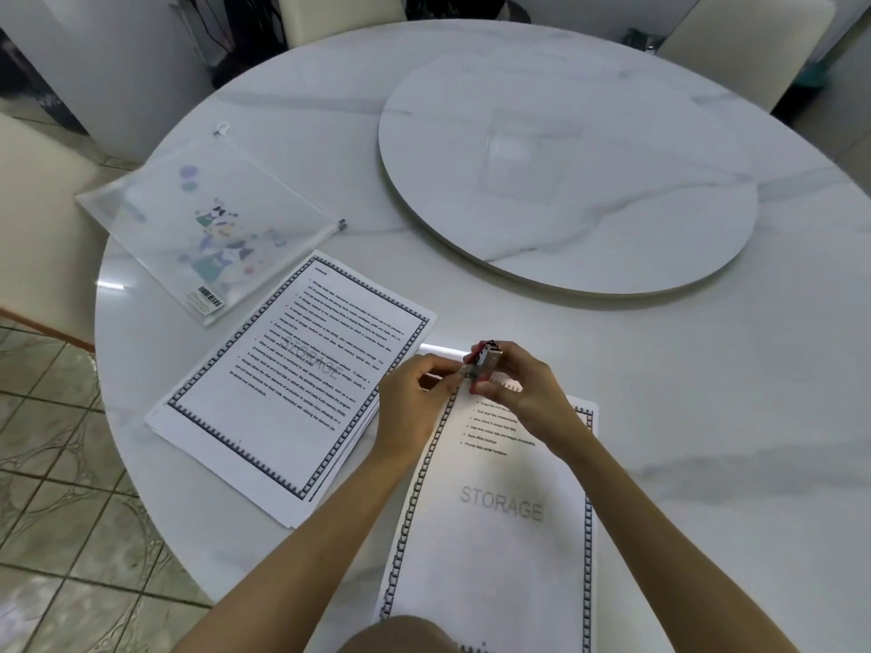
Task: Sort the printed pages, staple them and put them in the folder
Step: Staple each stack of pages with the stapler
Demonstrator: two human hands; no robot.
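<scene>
- The step in hand seems to be the stapling: both hands are at a small stapler (485, 365), which is held just above the top left corner of the near pages (499, 506) with the grey word STORAGE.
- The right hand (518, 386) grasps the stapler body, with the fingers curled round it from the right side.
- The left hand (414, 395) pinches the silver metal part that stands out from the stapler to the left. It cannot be told whether the paper corner is already between the jaws or whether the person is only adjusting the tool.
- Both forearms reach forward from the bottom edge and the hands meet over the page.
- The next move probably calls for a firm squeeze, with the corner of the sheets kept even.
- A second stack of pages (292, 369) lies to the left on the white surface (707, 393), still loose as it seems.
- The clear folder (202, 228) lies beyond that stack, apart from the hands, and the stapled sets must go there afterwards.
</scene>
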